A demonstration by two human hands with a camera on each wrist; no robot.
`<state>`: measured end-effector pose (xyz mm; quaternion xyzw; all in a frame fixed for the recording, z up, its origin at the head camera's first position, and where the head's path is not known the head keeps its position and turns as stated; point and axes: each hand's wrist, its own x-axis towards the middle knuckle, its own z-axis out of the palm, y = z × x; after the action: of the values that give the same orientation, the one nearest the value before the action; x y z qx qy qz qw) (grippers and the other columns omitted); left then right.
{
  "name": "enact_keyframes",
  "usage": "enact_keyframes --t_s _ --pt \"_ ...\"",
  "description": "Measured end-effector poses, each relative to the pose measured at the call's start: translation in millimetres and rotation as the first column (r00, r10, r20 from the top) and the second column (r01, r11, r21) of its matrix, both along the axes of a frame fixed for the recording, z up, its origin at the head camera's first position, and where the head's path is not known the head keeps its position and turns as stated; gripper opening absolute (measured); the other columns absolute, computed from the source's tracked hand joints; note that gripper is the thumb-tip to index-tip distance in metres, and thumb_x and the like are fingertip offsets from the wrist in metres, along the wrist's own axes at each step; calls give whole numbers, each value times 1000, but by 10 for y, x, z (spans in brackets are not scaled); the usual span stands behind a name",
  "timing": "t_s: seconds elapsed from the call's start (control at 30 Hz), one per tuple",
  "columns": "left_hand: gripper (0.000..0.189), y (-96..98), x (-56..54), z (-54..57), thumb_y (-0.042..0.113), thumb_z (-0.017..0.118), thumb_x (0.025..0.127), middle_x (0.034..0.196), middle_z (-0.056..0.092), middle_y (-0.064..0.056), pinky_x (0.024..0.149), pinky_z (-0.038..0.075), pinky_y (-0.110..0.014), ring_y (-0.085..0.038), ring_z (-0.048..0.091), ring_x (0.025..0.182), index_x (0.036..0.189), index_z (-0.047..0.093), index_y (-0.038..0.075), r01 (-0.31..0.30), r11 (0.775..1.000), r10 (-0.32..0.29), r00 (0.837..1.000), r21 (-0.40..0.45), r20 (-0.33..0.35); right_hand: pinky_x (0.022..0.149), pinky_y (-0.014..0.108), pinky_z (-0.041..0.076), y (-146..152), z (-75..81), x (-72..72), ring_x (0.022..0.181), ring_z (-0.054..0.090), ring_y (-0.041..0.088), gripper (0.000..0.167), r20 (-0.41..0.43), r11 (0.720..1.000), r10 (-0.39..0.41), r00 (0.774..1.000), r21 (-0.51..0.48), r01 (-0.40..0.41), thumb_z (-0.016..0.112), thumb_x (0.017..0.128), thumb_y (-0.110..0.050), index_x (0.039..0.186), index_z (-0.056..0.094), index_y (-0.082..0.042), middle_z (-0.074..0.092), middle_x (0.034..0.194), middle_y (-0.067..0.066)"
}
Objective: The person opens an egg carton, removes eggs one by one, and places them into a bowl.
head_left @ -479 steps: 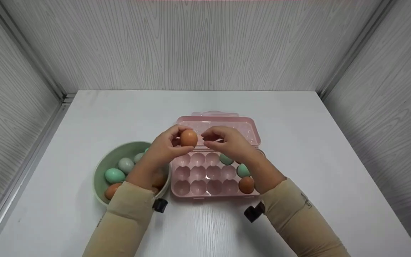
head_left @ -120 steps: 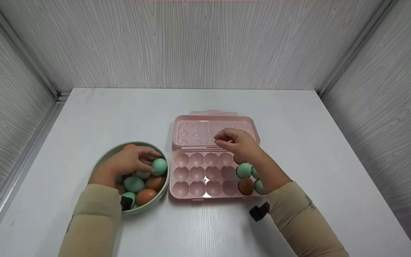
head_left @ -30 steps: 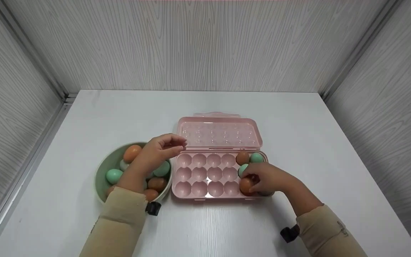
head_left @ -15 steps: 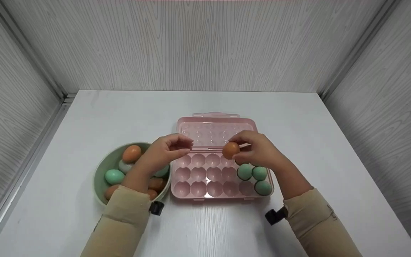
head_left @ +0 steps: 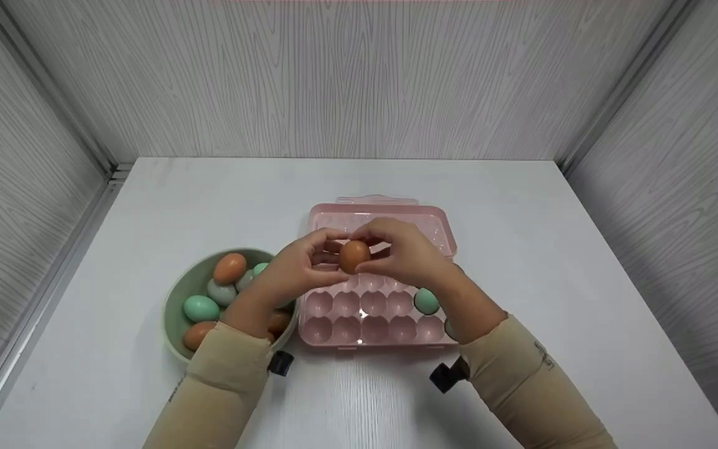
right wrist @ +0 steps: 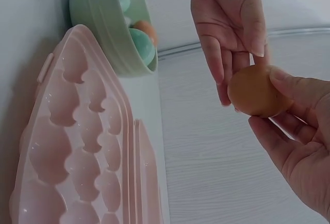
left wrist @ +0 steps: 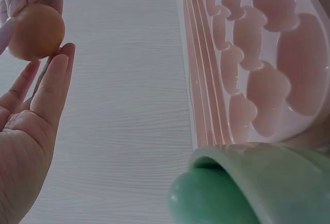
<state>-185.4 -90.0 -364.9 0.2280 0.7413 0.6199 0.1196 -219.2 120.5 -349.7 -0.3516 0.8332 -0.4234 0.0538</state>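
Between thumb and fingers, my right hand [head_left: 406, 252] pinches a brown egg [head_left: 354, 256] above the back of a pink egg box [head_left: 374, 327]. My left hand [head_left: 296, 265] is right beside the egg, its fingers extended around the far side and thumb below. In the left wrist view, the left fingers [left wrist: 51, 87] are nearly straight, with their tips at the egg's underside. The right wrist view shows the right thumb [right wrist: 294, 85] on the egg. A green egg [head_left: 426, 301] sits in a box cup; my right forearm hides the cups at the right end.
A pale green bowl [head_left: 175, 296] stands left of the box, under my left forearm, with several brown, green and grey eggs in it. The box's pink lid [head_left: 430, 218] lies folded back behind it. White table surface [head_left: 558, 262] stretches to the right.
My right hand has taken the brown egg from the front row of the box, raised it and carried it left to my left hand. The left hand has shifted slightly right.
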Motion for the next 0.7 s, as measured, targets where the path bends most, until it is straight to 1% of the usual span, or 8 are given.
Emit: enact_keyframes --t_s 0.17,0.23,0.33,0.37,0.4,0.53,0.6,0.7 --pt "52 -10 -90 -109 11 72 79 118 54 -7 86 48 -34 -20 55 107 126 49 16 -39 998 36 998 -55 -54 83 26 49 -101 5 -2 95 58 9 34 -33 1000 -1 999 -18 0 76 75 -13 107 64 -11 62 103 -4" --pt "51 -16 -103 -116 14 72 79 116 55 -6 85 49 -33 -18 56 106 125 49 17 -56 995 50 996 -81 -74 83 25 48 -135 4 -4 95 58 9 35 -40 1000 -15 999 -10 14 76 75 -13 108 64 -10 62 104 -3" --pt "50 -28 -98 -101 16 72 79 113 56 -5 84 49 -32 -18 56 103 124 50 19 -80 991 69 992 -106 -106 85 21 46 -173 4 4 96 58 8 37 -42 999 -29 999 19 30 75 76 -15 110 64 -9 62 105 -2" --pt "50 -30 -72 -57 15 72 79 113 56 -6 84 49 -32 -18 56 103 124 49 17 -84 990 72 991 -114 -109 85 21 46 -180 5 7 97 58 7 37 -38 999 -29 999 24 30 75 76 -16 111 63 -10 62 106 -2" --pt "50 -43 -69 -49 15 72 79 112 56 -6 85 49 -32 -18 56 102 124 49 17 -84 990 71 991 -116 -115 85 21 46 -184 9 10 97 57 7 38 -28 999 -23 999 23 23 74 77 -17 112 63 -10 62 107 -3" --pt "50 -130 -63 0 17 72 79 114 56 -5 86 48 -32 -18 56 103 125 50 16 -99 987 81 987 -129 -140 85 26 48 -158 14 8 97 58 8 33 19 1000 9 1000 -7 -9 69 82 -19 114 62 -12 61 107 -3" --pt "50 -219 -85 -8 19 73 79 115 55 -4 85 48 -32 -17 56 104 124 51 16 -131 984 113 983 -124 -144 85 29 48 -110 -7 -10 94 58 9 29 38 1000 10 999 -9 -9 66 84 -21 111 62 -12 62 104 -2" --pt "49 -348 -76 38 21 74 77 115 55 -5 84 49 -31 -18 56 106 122 53 14 -189 973 171 976 -132 -135 84 30 49 -23 -63 -45 91 59 12 23 57 1000 -3 998 6 3 64 86 -21 107 63 -11 63 97 1"
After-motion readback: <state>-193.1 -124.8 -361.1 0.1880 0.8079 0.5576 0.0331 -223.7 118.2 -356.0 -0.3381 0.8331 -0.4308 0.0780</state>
